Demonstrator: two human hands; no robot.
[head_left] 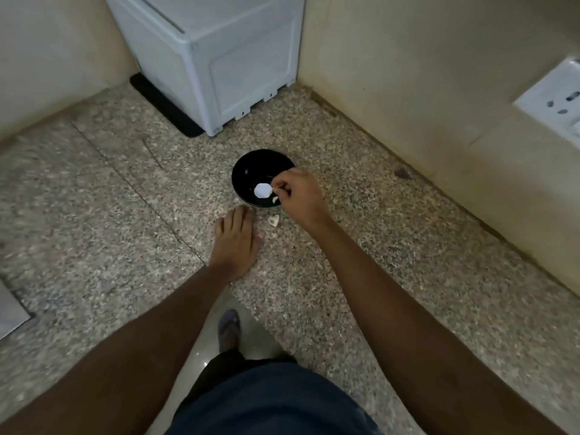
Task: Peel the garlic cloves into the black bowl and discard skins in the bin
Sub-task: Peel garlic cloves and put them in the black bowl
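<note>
A black bowl [251, 169] stands on the speckled granite counter [125, 199]. Inside it lies a white garlic piece [262, 190], with a smaller pale piece [276, 200] near the rim. My right hand [298, 196] hovers over the bowl's right edge, its fingertips pinched on a small bit of garlic or skin that is too small to tell apart. My left hand [235, 243] rests flat on the counter just in front of the bowl, fingers apart and holding nothing. A garlic clove or skin scrap [274, 220] lies on the counter between my hands.
A white appliance [213, 58] on a black mat [163, 105] stands in the corner behind the bowl. A wall with a white socket plate [552, 102] runs along the right. The counter's front edge cuts in near my foot [229, 328] on the floor below.
</note>
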